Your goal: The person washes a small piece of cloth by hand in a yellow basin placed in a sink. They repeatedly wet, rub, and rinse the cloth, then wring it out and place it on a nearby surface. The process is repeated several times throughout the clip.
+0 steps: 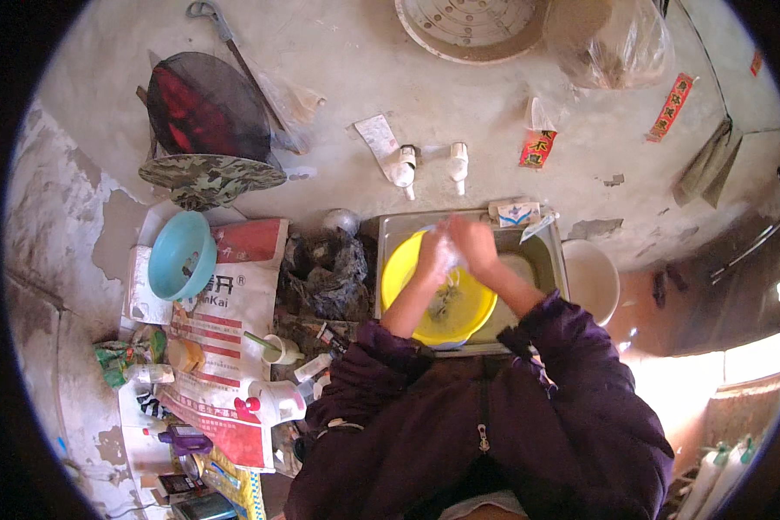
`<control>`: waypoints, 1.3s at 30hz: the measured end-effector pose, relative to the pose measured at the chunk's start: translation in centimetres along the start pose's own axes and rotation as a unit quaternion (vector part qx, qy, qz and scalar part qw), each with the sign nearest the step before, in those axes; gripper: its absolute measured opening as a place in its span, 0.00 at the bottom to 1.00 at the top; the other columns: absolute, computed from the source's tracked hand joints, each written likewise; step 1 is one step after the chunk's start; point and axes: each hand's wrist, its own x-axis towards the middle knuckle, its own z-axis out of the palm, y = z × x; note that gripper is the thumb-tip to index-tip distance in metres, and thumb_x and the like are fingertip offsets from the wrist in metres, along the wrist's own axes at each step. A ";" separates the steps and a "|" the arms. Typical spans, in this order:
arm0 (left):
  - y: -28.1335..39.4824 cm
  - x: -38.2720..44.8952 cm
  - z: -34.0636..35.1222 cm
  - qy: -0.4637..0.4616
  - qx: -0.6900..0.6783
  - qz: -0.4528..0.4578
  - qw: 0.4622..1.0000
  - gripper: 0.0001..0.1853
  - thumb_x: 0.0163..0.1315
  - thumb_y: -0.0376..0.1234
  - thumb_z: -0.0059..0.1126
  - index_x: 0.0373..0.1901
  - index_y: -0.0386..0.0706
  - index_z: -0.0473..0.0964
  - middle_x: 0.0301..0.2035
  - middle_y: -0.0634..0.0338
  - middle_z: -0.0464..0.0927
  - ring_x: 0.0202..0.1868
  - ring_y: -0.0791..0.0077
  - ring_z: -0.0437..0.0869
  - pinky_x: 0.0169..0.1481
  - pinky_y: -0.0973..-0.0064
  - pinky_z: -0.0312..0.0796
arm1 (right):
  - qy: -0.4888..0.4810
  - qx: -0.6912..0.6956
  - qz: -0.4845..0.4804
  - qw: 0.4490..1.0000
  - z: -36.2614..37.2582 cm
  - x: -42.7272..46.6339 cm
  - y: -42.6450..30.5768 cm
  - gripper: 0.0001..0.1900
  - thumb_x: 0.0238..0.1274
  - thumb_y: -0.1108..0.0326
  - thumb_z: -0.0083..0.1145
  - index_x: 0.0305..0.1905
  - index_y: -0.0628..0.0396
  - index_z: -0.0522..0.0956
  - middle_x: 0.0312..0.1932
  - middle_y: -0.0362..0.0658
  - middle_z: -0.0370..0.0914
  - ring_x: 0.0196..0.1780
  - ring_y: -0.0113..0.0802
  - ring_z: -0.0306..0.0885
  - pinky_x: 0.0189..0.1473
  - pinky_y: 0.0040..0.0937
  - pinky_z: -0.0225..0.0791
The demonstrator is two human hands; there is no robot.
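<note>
My left hand [434, 257] and my right hand [473, 242] meet above a yellow plastic basin [400, 270]. Between them shows something whitish, perhaps lather or a small wet item; blur hides what it is. Cloudy water [452, 312] with dark bits lies in the basin. The basin sits in a stainless steel sink [559, 276], filling its left side. Along the sink's back edge, close to my right hand, stands a small printed box [519, 214]. Two white taps, a left one [403, 170] and a right one [458, 166], come out of the wall behind.
Left of the sink sits a black plastic bag [328, 273]. Beyond it, a printed woven sack [224, 331] covers a surface holding a turquoise bowl [179, 257], a cup [281, 350] and a white jug [279, 402]. A white bucket [595, 279] stands right of the sink. A camouflage hat [214, 172] hangs on the wall.
</note>
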 end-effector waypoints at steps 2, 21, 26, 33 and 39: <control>-0.2 0.3 -0.1 0.060 -0.076 0.007 0.995 0.17 0.60 0.46 0.41 0.19 0.46 0.66 0.15 0.68 0.65 0.17 0.79 0.68 0.19 0.80 0.61 | -0.073 0.029 -0.040 0.996 0.4 0.0 0.1 0.12 0.51 0.60 0.48 0.27 0.59 0.72 0.17 0.53 0.72 0.20 0.48 0.73 0.20 0.43 0.66; -1.2 1.2 0.2 -0.016 0.117 -0.055 0.991 0.18 0.63 0.43 0.36 0.20 0.43 0.66 0.15 0.65 0.65 0.17 0.75 0.69 0.21 0.74 0.62 | 0.022 -0.074 0.013 0.997 3.8 0.7 2.6 0.09 0.49 0.64 0.48 0.28 0.59 0.71 0.18 0.53 0.72 0.23 0.47 0.74 0.23 0.42 0.67; -1.6 2.3 -1.2 0.108 -0.018 0.020 0.994 0.18 0.63 0.43 0.36 0.18 0.43 0.64 0.12 0.65 0.63 0.14 0.75 0.69 0.18 0.75 0.62 | -0.090 0.063 -0.088 0.990 4.9 0.6 2.7 0.09 0.44 0.64 0.52 0.25 0.59 0.71 0.18 0.54 0.72 0.24 0.46 0.74 0.24 0.40 0.68; -0.9 1.7 -0.9 0.123 -0.033 0.003 0.992 0.18 0.61 0.47 0.39 0.24 0.43 0.67 0.13 0.67 0.64 0.14 0.78 0.67 0.17 0.79 0.60 | -0.120 0.070 -0.053 0.989 4.6 0.7 2.1 0.09 0.47 0.64 0.49 0.27 0.60 0.72 0.19 0.55 0.72 0.25 0.49 0.73 0.24 0.43 0.66; -1.3 1.3 -1.0 0.077 0.076 -0.012 0.994 0.19 0.62 0.47 0.37 0.21 0.44 0.65 0.15 0.66 0.66 0.14 0.79 0.67 0.19 0.79 0.61 | -0.022 0.013 -0.001 1.000 3.3 0.8 1.5 0.11 0.48 0.61 0.49 0.26 0.60 0.69 0.18 0.54 0.70 0.25 0.51 0.71 0.26 0.44 0.65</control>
